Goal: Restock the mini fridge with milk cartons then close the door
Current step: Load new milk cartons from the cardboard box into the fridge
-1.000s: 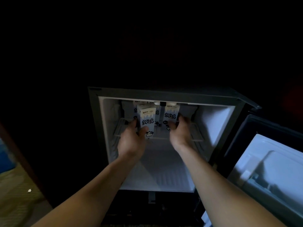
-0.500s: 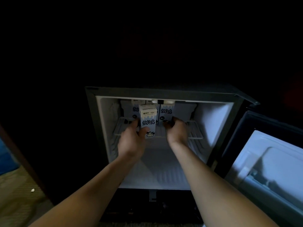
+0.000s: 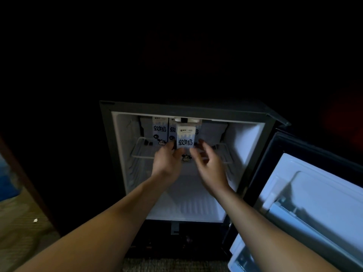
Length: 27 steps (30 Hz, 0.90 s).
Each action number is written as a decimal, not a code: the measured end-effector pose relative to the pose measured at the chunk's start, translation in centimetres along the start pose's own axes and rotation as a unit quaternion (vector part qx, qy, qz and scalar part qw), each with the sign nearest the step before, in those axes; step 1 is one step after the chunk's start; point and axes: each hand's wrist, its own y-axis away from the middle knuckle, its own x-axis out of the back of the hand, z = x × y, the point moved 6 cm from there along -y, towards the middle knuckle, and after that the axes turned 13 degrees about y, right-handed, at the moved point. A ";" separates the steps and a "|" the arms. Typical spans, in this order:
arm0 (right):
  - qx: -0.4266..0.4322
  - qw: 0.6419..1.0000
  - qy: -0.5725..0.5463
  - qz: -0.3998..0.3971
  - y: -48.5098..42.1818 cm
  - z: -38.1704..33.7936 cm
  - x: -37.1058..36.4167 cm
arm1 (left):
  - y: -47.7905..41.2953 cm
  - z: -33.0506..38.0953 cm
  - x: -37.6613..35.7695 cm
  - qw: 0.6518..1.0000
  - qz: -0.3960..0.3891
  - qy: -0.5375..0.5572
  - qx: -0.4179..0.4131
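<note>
The mini fridge (image 3: 125, 146) stands open, lit inside, with its door (image 3: 314, 197) swung out to the right. My left hand (image 3: 167, 161) grips a white milk carton (image 3: 185, 139) at the front of the wire shelf (image 3: 141, 154). My right hand (image 3: 210, 163) hovers beside that carton on its right with relaxed fingers and holds nothing. Two more milk cartons (image 3: 160, 132) stand upright at the back of the shelf, the second partly hidden behind the held one.
The fridge's lower compartment floor (image 3: 192, 207) lies below the shelf. Door shelves (image 3: 290, 218) jut out at the right. A carpet (image 3: 21, 232) with a small white scrap (image 3: 35, 220) lies at lower left, beside a dark wooden panel (image 3: 29, 185). The surroundings are dark.
My right hand let go of its carton at the back of the shelf and drew back toward me. My left hand moved its carton to the right, toward the shelf's middle.
</note>
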 end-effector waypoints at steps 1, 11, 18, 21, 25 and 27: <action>0.002 1.000 -0.008 -0.010 0.0 0.0 -0.3 | 0.2 0.3 -0.5 1.000 -0.010 -0.001 -0.009; -0.071 0.990 0.018 0.124 -1.8 2.8 2.2 | 1.1 -0.8 -3.6 0.970 -0.075 -0.183 -0.143; -0.102 0.983 0.074 0.131 -3.8 3.3 2.1 | 2.7 -4.1 -3.7 0.920 -0.146 -0.331 -0.150; -0.097 0.979 0.113 0.136 -3.9 3.1 1.8 | 2.7 -4.0 -4.0 0.913 -0.156 -0.348 -0.144; -0.132 0.972 0.171 0.092 -4.2 3.7 1.6 | 2.7 -4.2 -3.9 0.905 -0.167 -0.366 -0.138; -0.139 0.968 0.188 0.093 -4.3 4.2 1.4 | 2.7 -4.1 -4.0 0.902 -0.173 -0.369 -0.142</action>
